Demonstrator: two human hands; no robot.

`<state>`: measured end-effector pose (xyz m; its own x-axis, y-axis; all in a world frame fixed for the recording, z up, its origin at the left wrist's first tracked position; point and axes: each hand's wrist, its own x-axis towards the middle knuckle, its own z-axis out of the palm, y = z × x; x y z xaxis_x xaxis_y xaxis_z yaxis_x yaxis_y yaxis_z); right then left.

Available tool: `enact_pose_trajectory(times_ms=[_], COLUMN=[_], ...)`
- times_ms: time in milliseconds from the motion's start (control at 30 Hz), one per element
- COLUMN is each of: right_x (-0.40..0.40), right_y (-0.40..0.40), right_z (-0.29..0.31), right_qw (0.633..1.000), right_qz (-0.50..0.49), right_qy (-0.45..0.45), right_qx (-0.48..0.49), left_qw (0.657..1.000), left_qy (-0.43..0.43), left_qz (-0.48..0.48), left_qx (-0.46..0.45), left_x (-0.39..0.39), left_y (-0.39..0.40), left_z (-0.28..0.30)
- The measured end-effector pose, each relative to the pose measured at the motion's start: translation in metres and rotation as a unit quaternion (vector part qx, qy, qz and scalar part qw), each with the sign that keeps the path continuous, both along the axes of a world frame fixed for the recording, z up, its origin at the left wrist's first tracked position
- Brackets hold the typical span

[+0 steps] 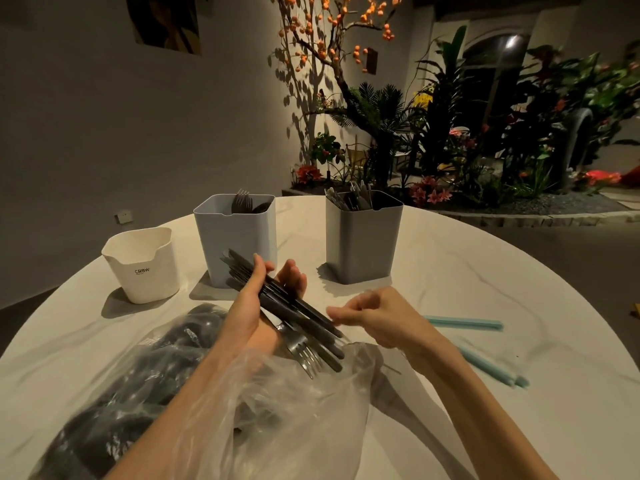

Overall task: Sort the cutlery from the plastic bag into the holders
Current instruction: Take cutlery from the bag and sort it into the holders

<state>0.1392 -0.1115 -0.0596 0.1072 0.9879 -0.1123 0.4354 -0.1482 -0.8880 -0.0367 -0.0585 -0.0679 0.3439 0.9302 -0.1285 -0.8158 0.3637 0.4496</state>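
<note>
Clear plastic bag lies nearest me on the desk. Above it my left hand has its fingers curled round a bundle of dark cutlery; my right hand is loosely curled, holding nothing. Beyond stand the white holder, light grey holder and dark grey holder.

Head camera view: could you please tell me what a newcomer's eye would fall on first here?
First, the bundle of dark-handled cutlery gripped in the left hand at centre, one silver fork pointing toward the camera. Behind stand a pale blue square holder and a grey square holder, both holding cutlery. The crumpled clear plastic bag fills the foreground.
</note>
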Motion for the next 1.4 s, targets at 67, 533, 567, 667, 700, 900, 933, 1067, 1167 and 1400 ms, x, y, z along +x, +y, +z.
enact_pose_trajectory(times_ms=[67, 533, 567, 667, 700, 900, 933, 1067, 1167, 1400], right_x=[0.002, -0.019, -0.022, -0.029, -0.028, -0.010, -0.009, -0.008, -0.006, -0.014], right_y=[0.002, 0.004, 0.004, 0.006, 0.007, 0.012, 0.010, 0.004, -0.001, 0.001], right_z=[-0.001, -0.006, -0.007, -0.007, -0.006, -0.008, -0.008, -0.001, 0.009, 0.013], right_qw=[0.996, 0.908, 0.920, 0.947, 0.947, 0.924, 0.926, 0.918, 0.899, 0.852], right_qz=[-0.044, -0.074, -0.063, -0.082, -0.102, -0.127, -0.117, -0.092, -0.101, -0.085], right_qy=[0.039, 0.397, 0.372, 0.289, 0.277, 0.306, 0.310, 0.350, 0.380, 0.458], right_qx=[0.066, 0.112, 0.104, 0.116, 0.131, 0.188, 0.184, 0.160, 0.194, 0.240], left_qw=[1.000, 0.997, 0.996, 0.995, 0.995, 0.995, 0.994, 0.991, 0.985, 0.900], left_qy=[0.001, 0.015, 0.017, 0.027, 0.025, 0.044, 0.050, 0.088, 0.113, 0.342], left_qz=[-0.006, -0.076, -0.078, -0.089, -0.091, -0.090, -0.092, -0.102, -0.130, -0.234], left_qx=[-0.001, 0.027, 0.026, 0.023, 0.018, -0.012, -0.017, -0.024, -0.003, 0.134], left_x=[0.000, 0.017, 0.017, 0.018, 0.017, 0.014, 0.014, 0.015, 0.015, 0.023], left_y=[0.000, -0.002, -0.002, -0.002, -0.001, 0.005, 0.005, 0.000, -0.003, -0.018], left_z=[-0.001, -0.008, -0.008, -0.010, -0.010, -0.017, -0.017, -0.016, -0.013, -0.014])
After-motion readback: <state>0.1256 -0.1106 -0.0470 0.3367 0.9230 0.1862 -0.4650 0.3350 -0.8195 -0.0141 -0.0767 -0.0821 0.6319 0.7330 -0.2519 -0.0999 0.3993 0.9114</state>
